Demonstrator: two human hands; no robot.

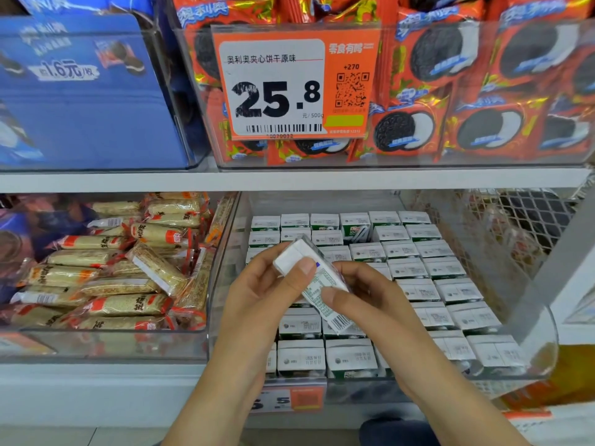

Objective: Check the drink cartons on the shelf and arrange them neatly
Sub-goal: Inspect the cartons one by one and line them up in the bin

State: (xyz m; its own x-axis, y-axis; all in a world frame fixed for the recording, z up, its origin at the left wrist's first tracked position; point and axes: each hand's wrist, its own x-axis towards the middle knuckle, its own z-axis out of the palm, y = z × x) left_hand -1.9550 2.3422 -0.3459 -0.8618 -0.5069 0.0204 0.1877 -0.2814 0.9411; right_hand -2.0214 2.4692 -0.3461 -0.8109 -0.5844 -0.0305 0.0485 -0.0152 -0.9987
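A small white drink carton (317,289) with green print and a barcode is held tilted above a clear bin (222,284) on the lower shelf. My left hand (267,284) grips its upper end, thumb on the top face. My right hand (363,300) pinches its lower side with thumb and fingers. Beneath, several rows of the same cartons (428,268) stand upright, tops showing printed dates. One carton (354,228) in the back rows shows its green side with a straw.
To the left, a clear bin holds wrapped snack bars (106,278). The upper shelf carries orange cookie packs (450,91) behind a price tag (296,82) and a blue box (80,91). A wire mesh panel (515,220) closes the right side.
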